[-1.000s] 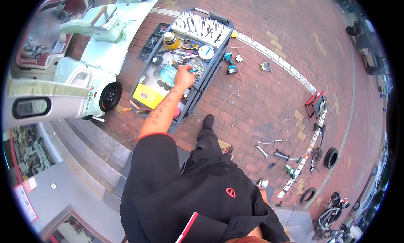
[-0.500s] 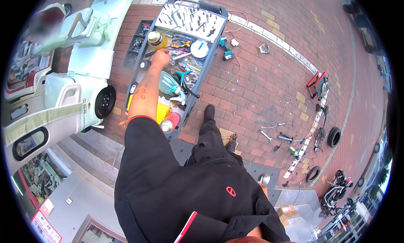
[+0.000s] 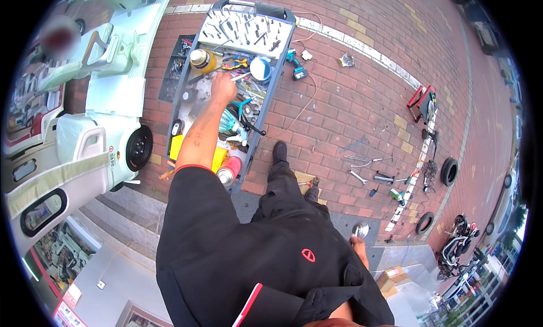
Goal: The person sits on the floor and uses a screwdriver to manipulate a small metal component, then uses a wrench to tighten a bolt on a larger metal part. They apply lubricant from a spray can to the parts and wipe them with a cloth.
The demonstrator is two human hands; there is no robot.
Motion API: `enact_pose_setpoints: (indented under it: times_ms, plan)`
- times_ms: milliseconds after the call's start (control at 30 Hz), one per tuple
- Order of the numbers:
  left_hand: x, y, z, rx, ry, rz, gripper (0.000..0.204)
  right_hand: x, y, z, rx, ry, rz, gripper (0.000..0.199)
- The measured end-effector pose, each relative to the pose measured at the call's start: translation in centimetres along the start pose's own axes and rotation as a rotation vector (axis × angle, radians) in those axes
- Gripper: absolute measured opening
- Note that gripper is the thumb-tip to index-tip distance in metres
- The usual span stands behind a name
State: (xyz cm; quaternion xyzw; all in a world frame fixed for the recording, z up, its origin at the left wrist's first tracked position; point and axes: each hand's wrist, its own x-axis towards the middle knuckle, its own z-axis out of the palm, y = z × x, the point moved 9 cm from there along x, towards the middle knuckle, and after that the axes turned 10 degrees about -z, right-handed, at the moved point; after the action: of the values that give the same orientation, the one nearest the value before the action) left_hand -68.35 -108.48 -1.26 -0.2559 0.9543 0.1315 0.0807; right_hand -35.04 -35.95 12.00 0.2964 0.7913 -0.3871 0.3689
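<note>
My left hand reaches down among the tools in a dark blue tool cart. Its fingers point away from me and their tips are hard to make out; a silver bar-like tool lies right beside them. Just past the hand are a yellow jar with a pale lid and yellow-handled pliers. A round white-and-blue tub sits to their right. Low on my right side, my right hand holds a shiny round metal part, its fingers partly hidden.
Nearer in the cart lie a teal three-armed tool, a yellow box and a red spray can. A white vehicle stands left. Cordless drill, wrench, red stand and tires lie on the brick paving.
My left hand has shifted from beside the yellow jar toward the silver tool and nearer to me. More of my right hand and its metal part shows. The view has turned slightly.
</note>
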Motion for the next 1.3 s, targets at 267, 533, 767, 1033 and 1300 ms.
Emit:
enact_pose_setpoints:
  times_ms: [267, 533, 767, 1033, 1300]
  plan:
    - [-5.5, -2.4, -4.6, -0.341, 0.094, -0.195, 0.022, 1.0, 0.0, 1.2, -0.084, -0.015, -0.079, 0.039]
    - [-19.4, 13.6, -6.2, -1.165, -0.327, -0.082, 0.018, 4.7, -2.6, 2.3, 0.341, 0.012, -0.139, 0.037]
    - [-34.5, 30.2, -5.4, -1.399, -0.817, 0.183, 0.019, 0.7, -14.6, -0.2, 0.616, 0.133, -0.591, 0.029]
    - [-45.7, 36.4, -6.3, -1.03, -0.74, 0.463, 0.016, -7.3, -10.8, -6.1, 1.162, 0.386, -0.717, 0.028]
    - [-60.1, 42.4, -2.9, -0.853, -0.936, 0.61, 0.013, -10.9, 4.0, -12.9, 1.418, 0.498, -0.744, 0.039]
